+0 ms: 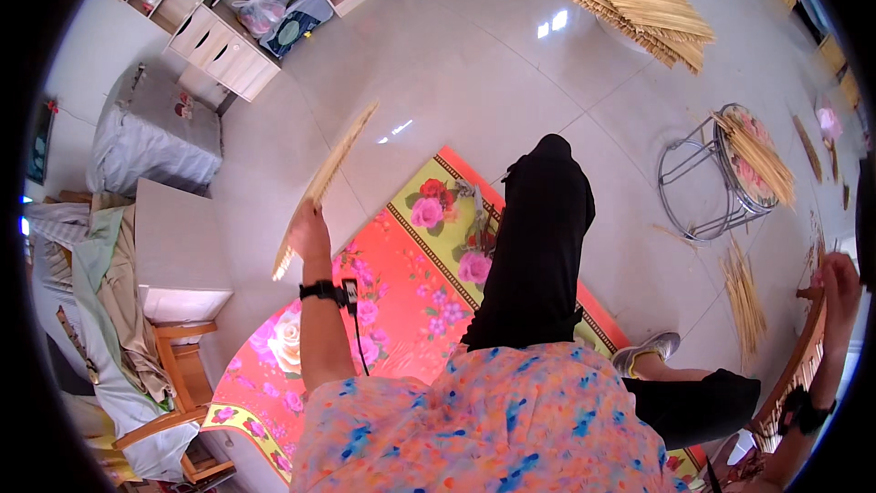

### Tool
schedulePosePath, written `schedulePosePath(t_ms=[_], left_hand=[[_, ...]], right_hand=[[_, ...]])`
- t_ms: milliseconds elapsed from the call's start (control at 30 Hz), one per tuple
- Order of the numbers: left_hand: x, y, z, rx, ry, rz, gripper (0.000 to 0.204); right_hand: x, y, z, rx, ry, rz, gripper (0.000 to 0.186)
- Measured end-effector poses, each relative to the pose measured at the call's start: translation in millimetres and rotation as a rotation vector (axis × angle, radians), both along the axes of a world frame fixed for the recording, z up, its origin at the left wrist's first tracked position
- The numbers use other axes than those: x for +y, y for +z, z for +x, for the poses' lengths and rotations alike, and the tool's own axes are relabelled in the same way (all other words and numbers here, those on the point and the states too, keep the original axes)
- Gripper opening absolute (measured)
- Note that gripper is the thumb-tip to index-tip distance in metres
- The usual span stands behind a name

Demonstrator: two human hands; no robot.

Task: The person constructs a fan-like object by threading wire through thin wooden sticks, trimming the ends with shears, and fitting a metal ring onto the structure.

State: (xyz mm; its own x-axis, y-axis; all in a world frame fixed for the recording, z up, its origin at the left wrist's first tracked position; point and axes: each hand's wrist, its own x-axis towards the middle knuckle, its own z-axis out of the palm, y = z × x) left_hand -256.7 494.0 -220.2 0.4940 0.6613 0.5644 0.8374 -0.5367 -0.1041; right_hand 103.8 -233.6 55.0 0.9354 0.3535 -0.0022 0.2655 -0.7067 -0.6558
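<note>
A long pale strip [338, 158] is clamped in the left hand [311, 230], the fingers being wrapped around it between its middle and its near end. It is straw-yellow, thin and slightly bowed, narrowed toward the far tip, and short tooth-like ends are shown along its right edge. Its long axis is slanted: the near end is left of and below the hand, while the far tip is pointed away from the body and to the right. A red flowered mat [406, 278] is spread to the right of the left hand. The right hand [840, 281] is held well apart, near a wooden chair [803, 347]; whether anything is gripped there cannot be told. To that hand's left, loose pale sticks [745, 301] are scattered. Beyond them, a similar bundle [765, 162] is laid across a round stool [755, 124]. Farther ahead, well right of the left hand, a large stack [639, 11] of pale strips is piled.
</note>
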Motion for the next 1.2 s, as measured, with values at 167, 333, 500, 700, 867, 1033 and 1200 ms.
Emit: schedulePosePath(t_ms=[167,333,500,700,867,1033,1200], left_hand=[[-50.6,-91.5,-55.7,0.018,-0.035,-0.206,0.021],[-99.1,-153.4,-41.4,0.239,-0.147,-0.34,0.038],[-116.1,-257.0,-22.5,0.516,-0.324,-0.551,0.06],[-119.4,-256.4,73.3,0.347,-0.485,-0.844,0.052],[-157.7,-154.4,203.9,0.314,-0.798,-0.789,0.048],[-211.1,-8.3,300.0,0.186,-1.077,-0.734,0.045],[-279.7,114.6,363.7,0.124,-1.306,-0.695,0.045]], right_hand=[[-6.8,14.8,-44.4,-0.203,0.118,-0.227,0.007],[23.5,0.4,-103.8,0.089,0.036,-0.193,0.012],[44.0,30.2,-150.0,0.635,0.167,-0.727,0.05],[-27.5,-47.2,-192.9,0.542,-0.015,-0.192,0.039],[-71.6,-146.7,-300.2,0.709,-0.266,-0.113,0.042],[-87.2,-293.9,-423.4,0.793,-0.486,-0.335,0.036],[-54.9,-401.1,-506.2,0.79,-0.64,-0.208,0.031]])
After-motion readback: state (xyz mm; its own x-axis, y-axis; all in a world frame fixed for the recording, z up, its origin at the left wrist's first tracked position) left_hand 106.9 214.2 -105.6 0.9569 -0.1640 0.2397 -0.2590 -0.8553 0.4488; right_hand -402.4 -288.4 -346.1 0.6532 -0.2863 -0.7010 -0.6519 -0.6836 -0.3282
